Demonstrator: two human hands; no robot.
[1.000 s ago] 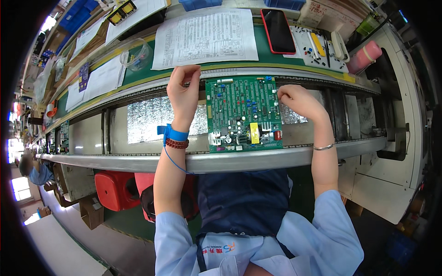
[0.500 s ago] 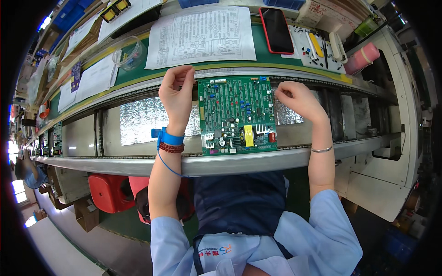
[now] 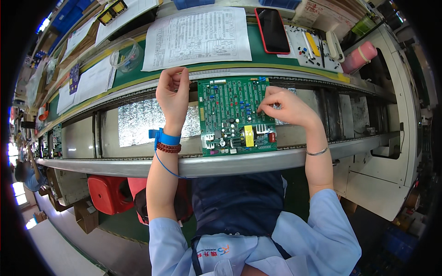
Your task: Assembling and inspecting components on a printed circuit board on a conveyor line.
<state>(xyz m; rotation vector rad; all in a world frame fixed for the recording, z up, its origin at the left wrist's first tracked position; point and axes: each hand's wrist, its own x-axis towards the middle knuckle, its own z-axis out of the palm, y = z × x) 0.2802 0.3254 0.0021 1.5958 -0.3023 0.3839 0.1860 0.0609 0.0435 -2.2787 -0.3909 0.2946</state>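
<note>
A green circuit board (image 3: 225, 106) crowded with small parts lies across the two rails of a conveyor, with a yellow transformer (image 3: 249, 136) and silver heat sinks near its front edge. Beside the board's far left corner is my left hand (image 3: 173, 94), its fingers curled in and the thumb close to them; whatever they hold, if anything, is hidden. My right hand (image 3: 284, 105) reaches over the right side of the board, fingertips pinched at or just above its surface. I cannot make out anything between those fingertips. A blue wrist strap (image 3: 165, 138) circles my left wrist.
Behind the conveyor (image 3: 124, 166) lie a printed drawing (image 3: 198, 39), a red-cased phone (image 3: 272, 31) and a white tray (image 3: 301, 55) of small parts and tools. A clear plastic tub (image 3: 125, 55) stands at the left. A pale machine (image 3: 382, 175) borders the right, a red stool (image 3: 108, 193) the lower left.
My right hand has moved left and slightly nearer, from beside the board's right edge to over its surface. My left hand has shifted only slightly left.
</note>
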